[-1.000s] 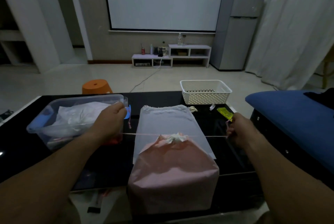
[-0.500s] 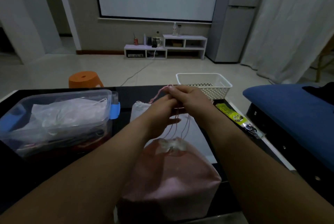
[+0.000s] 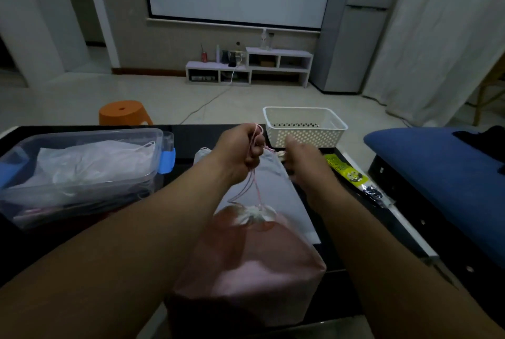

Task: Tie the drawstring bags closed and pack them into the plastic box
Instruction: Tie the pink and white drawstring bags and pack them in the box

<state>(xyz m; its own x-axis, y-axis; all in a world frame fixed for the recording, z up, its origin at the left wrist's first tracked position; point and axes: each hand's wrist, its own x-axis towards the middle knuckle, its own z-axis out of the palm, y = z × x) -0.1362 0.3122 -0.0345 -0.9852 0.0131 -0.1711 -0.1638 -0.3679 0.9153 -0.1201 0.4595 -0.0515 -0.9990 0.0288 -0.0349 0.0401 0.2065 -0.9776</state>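
Right hand (image 3: 302, 155) has left the cords (image 3: 256, 183), its pose unclear; my left hand (image 3: 240, 151) grips them taut, cinching the pink drawstring bag (image 3: 254, 262) below.

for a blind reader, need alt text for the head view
The left hand grips the pink drawstrings above a cinched pink bag on a black table; the right hand is beside it, blurred. A clear plastic box stands to the left.
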